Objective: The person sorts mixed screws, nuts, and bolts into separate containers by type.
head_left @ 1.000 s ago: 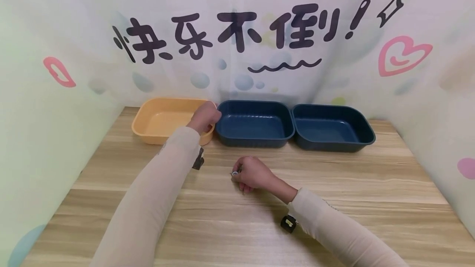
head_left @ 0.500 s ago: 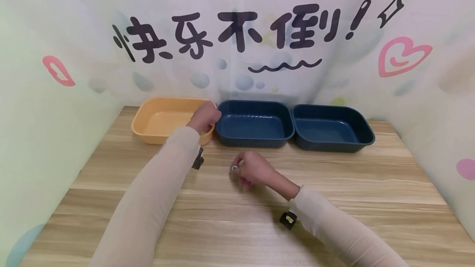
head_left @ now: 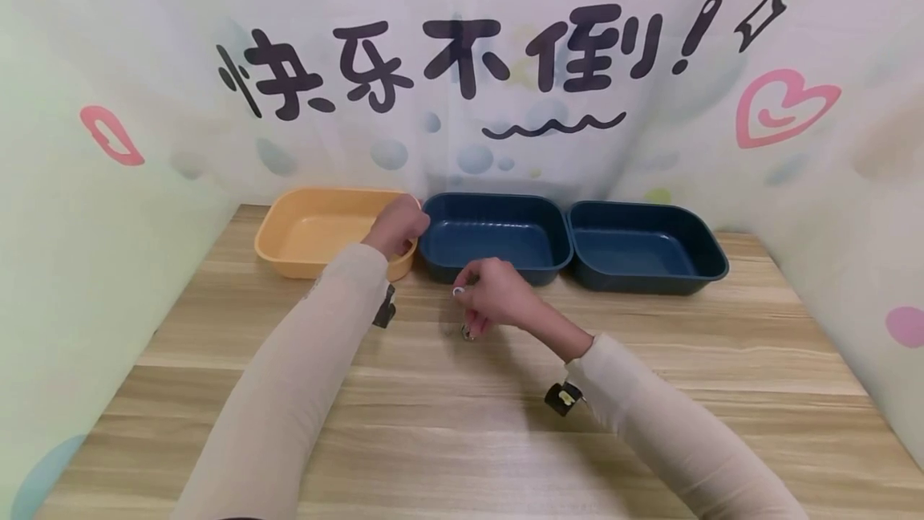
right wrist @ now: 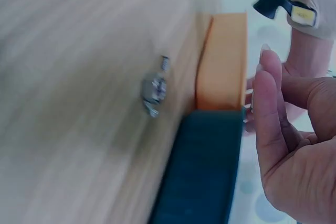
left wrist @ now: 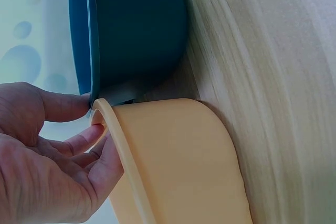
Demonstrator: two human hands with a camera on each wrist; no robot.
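Head view.
A: Where is the left hand (head_left: 395, 225)?
B: At the table's (head_left: 722, 359) twelve o'clock side. Its curled fingers (left wrist: 79, 142) grip the orange bin's (head_left: 318, 233) rim, beside the blue bin (head_left: 495, 239).
A: And the right hand (head_left: 494, 295)?
B: It hangs just above the wood, fingers (right wrist: 270, 108) bent close, pinching something tiny; I cannot tell what. A small metal piece (right wrist: 153, 92) lies under it.
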